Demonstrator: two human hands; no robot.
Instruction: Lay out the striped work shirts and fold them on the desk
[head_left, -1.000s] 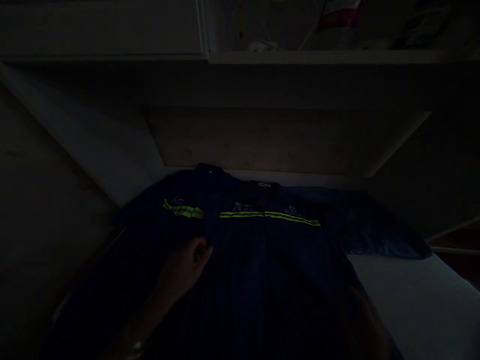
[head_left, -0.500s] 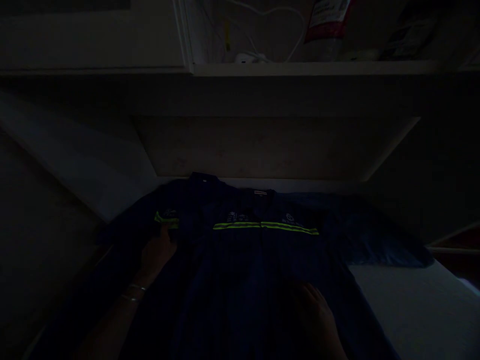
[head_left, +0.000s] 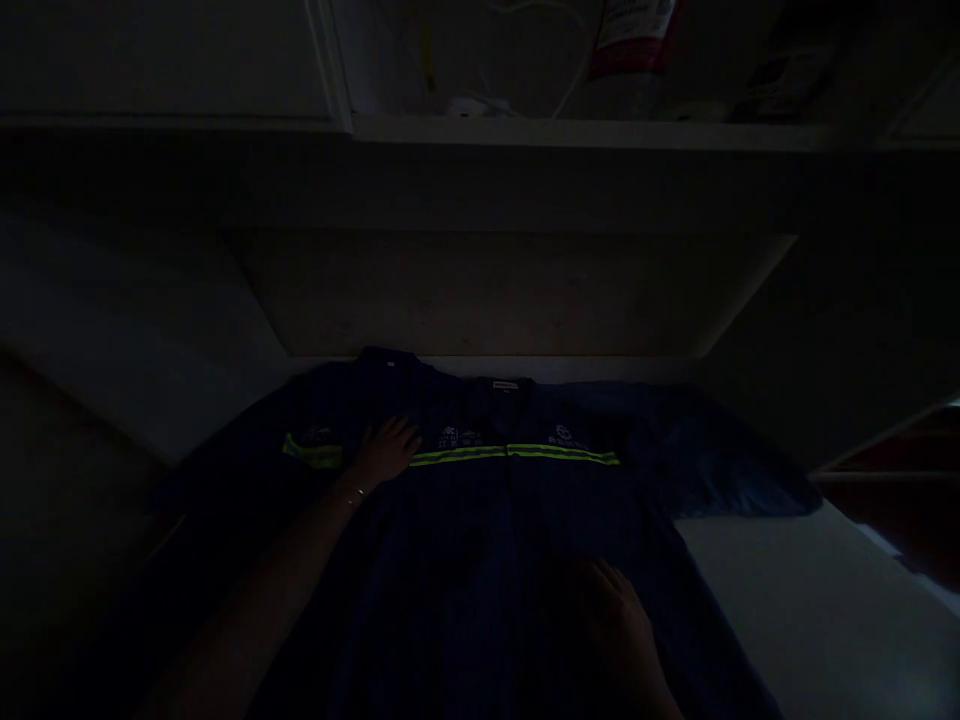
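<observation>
The view is very dim. A navy work jacket [head_left: 480, 560] with a yellow-green stripe across its chest and white emblems lies spread out, front up. Partly under its left side is a second navy garment [head_left: 292, 410] with a similar stripe and a collar. My left hand [head_left: 386, 450], with a bracelet at the wrist, rests with fingers spread near the left end of the jacket's stripe. Lower down on the jacket's right half lies my right hand [head_left: 622, 610], fingers stretched out and partly lost in shadow. Neither hand visibly grips cloth.
Blue cloth [head_left: 727, 460] extends right of the jacket over a pale surface [head_left: 810, 600]. A recessed back panel [head_left: 510, 300] stands behind. Overhead runs a shelf [head_left: 585, 132] bearing a bottle with a red label [head_left: 634, 40] and a white cable [head_left: 555, 8].
My left hand has moved right, from the left garment's stripe to the jacket's chest, and its fingers have spread. My right hand stays nearly in place. The view has shifted slightly.
</observation>
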